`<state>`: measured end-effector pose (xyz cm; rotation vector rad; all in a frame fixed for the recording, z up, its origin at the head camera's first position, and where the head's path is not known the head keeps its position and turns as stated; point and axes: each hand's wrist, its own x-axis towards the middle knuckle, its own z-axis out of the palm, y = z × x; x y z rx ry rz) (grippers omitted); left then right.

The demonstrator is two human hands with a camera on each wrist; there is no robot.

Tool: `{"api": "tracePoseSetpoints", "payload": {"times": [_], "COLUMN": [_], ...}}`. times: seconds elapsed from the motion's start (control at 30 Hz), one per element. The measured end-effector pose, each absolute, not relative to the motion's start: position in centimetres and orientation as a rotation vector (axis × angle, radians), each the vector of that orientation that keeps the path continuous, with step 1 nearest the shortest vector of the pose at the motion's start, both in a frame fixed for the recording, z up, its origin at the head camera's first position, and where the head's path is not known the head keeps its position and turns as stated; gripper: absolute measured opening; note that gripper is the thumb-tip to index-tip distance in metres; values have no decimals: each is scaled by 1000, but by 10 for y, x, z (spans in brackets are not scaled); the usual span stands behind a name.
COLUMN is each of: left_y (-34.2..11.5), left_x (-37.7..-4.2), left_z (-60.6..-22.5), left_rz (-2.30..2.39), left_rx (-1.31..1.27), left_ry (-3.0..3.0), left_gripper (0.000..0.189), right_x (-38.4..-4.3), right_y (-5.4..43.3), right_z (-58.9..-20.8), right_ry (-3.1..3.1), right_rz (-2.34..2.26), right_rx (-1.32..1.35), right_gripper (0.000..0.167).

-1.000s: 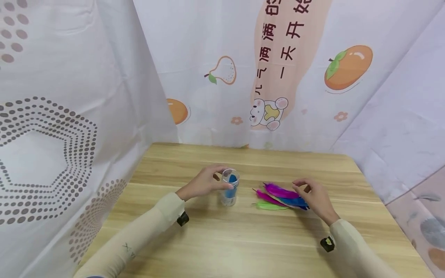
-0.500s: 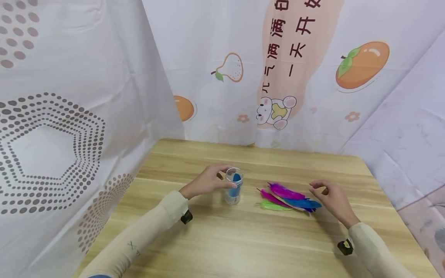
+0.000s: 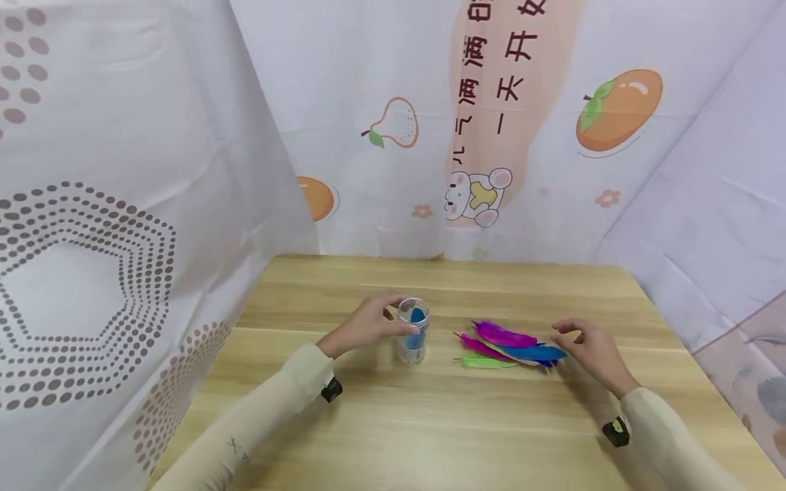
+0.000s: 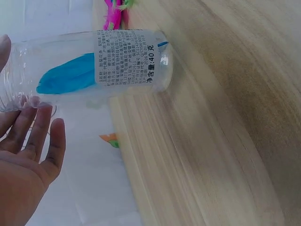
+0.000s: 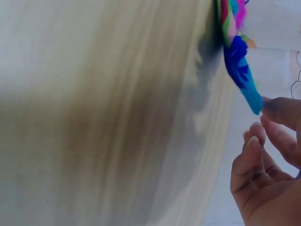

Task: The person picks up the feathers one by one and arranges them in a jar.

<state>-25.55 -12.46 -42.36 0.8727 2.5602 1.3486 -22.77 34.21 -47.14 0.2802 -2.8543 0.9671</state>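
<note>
A clear plastic jar point(image 3: 413, 349) with a printed label stands upright on the wooden table, a blue feather point(image 4: 70, 75) inside it. My left hand point(image 3: 368, 322) grips it near the open rim, thumb in front and fingers behind. To the right lies a small pile of loose feathers: magenta point(image 3: 500, 334), light green point(image 3: 485, 361) and blue point(image 3: 531, 352). Over the pile's right end is my right hand point(image 3: 592, 351), fingers loosely bent, nothing seen between them. In the right wrist view, the blue feather's tip point(image 5: 254, 104) appears right beside the thumb and index fingertips point(image 5: 270, 104).
The wooden table point(image 3: 405, 436) stretches in front of both arms. Behind it hangs a white printed curtain point(image 3: 344, 136), with more patterned cloth point(image 3: 202, 170) along the left and right sides. Each wrist carries a small black camera point(image 3: 332, 389).
My right hand has drawn back to the right from the feathers, uncovering the blue feather's tip, and has since stayed close by. The left hand keeps its hold on the jar. The view shifts slightly.
</note>
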Motion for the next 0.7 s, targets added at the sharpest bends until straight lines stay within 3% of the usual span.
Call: {"api": "tracePoseSetpoints", "payload": {"times": [0.7], "left_y": [-125], "left_x": [-256], "left_z": [-428], "left_rz": [1386], "left_rx": [879], "left_ry": [2561], "left_gripper": [59], "right_x": [-227], "right_y": [348], "right_z": [-488], "right_ry": [-3041], "right_rz": [911], "right_rx": [221], "right_gripper": [41]}}
